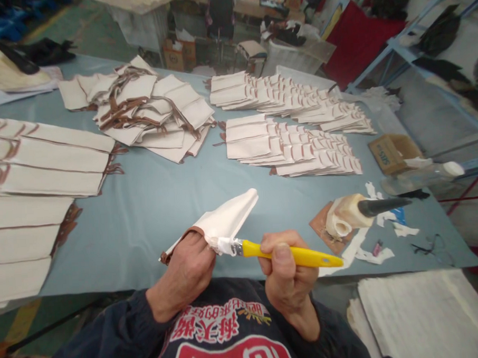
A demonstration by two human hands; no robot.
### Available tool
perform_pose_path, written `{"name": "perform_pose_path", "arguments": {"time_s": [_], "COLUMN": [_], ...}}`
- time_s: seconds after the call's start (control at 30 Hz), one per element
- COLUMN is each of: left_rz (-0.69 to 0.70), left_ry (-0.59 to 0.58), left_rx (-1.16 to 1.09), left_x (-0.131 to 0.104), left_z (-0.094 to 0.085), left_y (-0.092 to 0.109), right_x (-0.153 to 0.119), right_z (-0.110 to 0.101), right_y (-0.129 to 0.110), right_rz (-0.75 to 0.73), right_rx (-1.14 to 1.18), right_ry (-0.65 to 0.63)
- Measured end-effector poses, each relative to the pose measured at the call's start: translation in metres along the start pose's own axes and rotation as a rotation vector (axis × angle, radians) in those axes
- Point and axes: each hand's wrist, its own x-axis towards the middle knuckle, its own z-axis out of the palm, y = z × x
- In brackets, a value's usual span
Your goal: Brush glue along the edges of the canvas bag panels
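My left hand [189,265] is closed on a cream-coloured piece [225,216] with a brown edge; its far part is folded to a point. In my right hand [286,266] is a paintbrush [295,254] with a yellow handle, pointing left. Its white-coated bristles meet the piece's edge beside my left fingers. My left fingertips are partly hidden under the brown edge. To the right, an off-white plastic bottle [345,214] with a black tapered end lies on a brown square sheet [318,225].
Stacks of similar cream pieces lie at the left [59,155], in a loose heap [168,108], and in overlapping rows [293,147] across the blue-grey table [145,214]. A cardboard box [392,154], a clear jar [421,179] and white scraps [375,255] occupy the right side.
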Motion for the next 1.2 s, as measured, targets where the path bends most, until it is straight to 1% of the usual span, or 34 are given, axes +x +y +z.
{"name": "perform_pose_path", "arguments": {"time_s": [0.07,0.17,0.23,0.3,0.37,0.43,0.47,0.5,0.53,0.63,0.73,0.8,0.87,0.97,1.03,1.1,1.13,1.2], "left_rz": [-0.04,-0.074,-0.092,-0.088,-0.063,-0.036,-0.03,-0.024,-0.019,0.004,0.026,0.039,0.057,0.073,0.08,0.081,0.08,0.081], "left_ry": [0.038,0.062,0.049,0.028,0.023,0.015,0.007,-0.005,-0.02,-0.054,-0.069,-0.084,-0.09,-0.103,-0.119,-0.131,-0.137,-0.146], "left_rx": [-0.052,-0.105,-0.104,-0.09,-0.09,-0.102,-0.11,-0.121,-0.136,-0.185,-0.198,-0.194,-0.204,-0.222,-0.231,-0.235,-0.236,-0.233], "left_x": [-0.001,-0.006,-0.007,-0.007,-0.007,-0.006,-0.006,-0.005,-0.005,-0.003,-0.004,-0.006,-0.007,-0.009,-0.009,-0.009,-0.009,-0.009], "left_z": [0.002,0.005,0.005,0.005,0.004,0.003,0.003,0.002,0.001,-0.004,-0.007,-0.008,-0.01,-0.012,-0.015,-0.017,-0.018,-0.019], "left_y": [0.003,0.007,0.008,0.008,0.007,0.007,0.007,0.008,0.008,0.007,0.004,0.002,0.001,0.0,0.001,0.002,0.002,0.003], "right_x": [-0.006,-0.015,-0.017,-0.015,-0.009,-0.001,0.004,0.009,0.015,0.03,0.041,0.047,0.052,0.055,0.054,0.052,0.051,0.051], "right_z": [-0.002,-0.014,-0.022,-0.024,-0.021,-0.014,-0.011,-0.008,-0.007,-0.007,-0.011,-0.013,-0.013,-0.011,-0.009,-0.009,-0.01,-0.011], "right_y": [0.006,0.011,0.009,0.001,-0.009,-0.018,-0.02,-0.022,-0.022,-0.02,-0.022,-0.026,-0.028,-0.027,-0.025,-0.023,-0.023,-0.022], "right_rz": [0.03,0.089,0.112,0.108,0.053,-0.069,-0.142,-0.212,-0.275,-0.425,-0.538,-0.555,-0.552,-0.566,-0.567,-0.542,-0.525,-0.505], "right_rx": [-0.029,-0.12,-0.172,-0.174,-0.117,-0.052,-0.045,-0.059,-0.093,-0.208,-0.23,-0.197,-0.169,-0.191,-0.192,-0.141,-0.115,-0.109], "right_ry": [-0.012,-0.024,-0.053,-0.051,0.018,0.092,0.084,0.037,-0.05,-0.357,-0.551,-0.651,-0.684,-0.653,-0.703,-0.766,-0.77,-0.714]}}
